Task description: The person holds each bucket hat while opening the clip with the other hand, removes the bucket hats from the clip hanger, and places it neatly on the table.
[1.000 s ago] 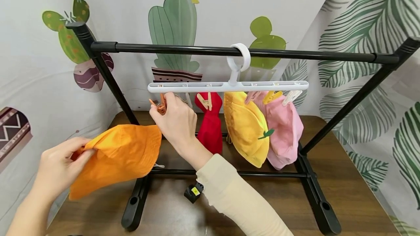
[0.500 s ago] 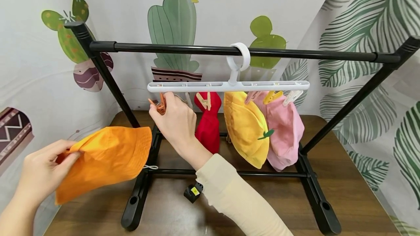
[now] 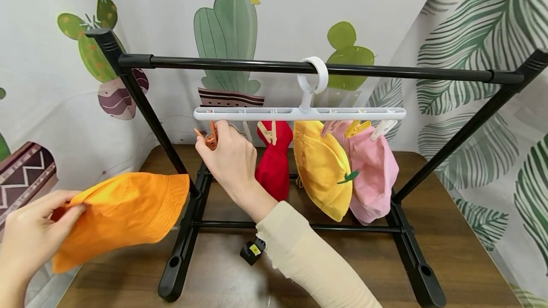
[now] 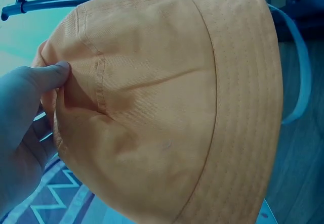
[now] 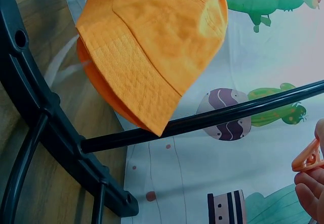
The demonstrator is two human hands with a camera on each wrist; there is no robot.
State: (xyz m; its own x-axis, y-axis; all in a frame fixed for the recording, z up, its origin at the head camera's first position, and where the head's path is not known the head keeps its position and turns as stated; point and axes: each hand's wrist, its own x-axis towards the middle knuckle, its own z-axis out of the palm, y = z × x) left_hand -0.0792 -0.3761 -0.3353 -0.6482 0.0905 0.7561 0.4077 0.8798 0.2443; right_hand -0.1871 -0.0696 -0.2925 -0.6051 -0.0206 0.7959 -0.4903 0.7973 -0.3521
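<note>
My left hand pinches the crown of an orange bucket hat, left of the rack. In the left wrist view the hat's stitched brim points away from the thumb, and a pale cord loops beyond it. At the left end of a white hanger, my right hand grips an orange clothespin. The right wrist view shows that clothespin between thumb and fingers, apart from the hat. Beside the right hand hang a red cloth item, a yellow hat and a pink hat, all below the hanger.
The hanger hooks over the top bar of a black rack on a wooden table. A cream clothespin, a yellow one and a white one hang from it. Behind stands a patterned curtain.
My left hand has carried the orange hat left and slightly down, away from the hanger. The right hand keeps its place on the orange clothespin.
</note>
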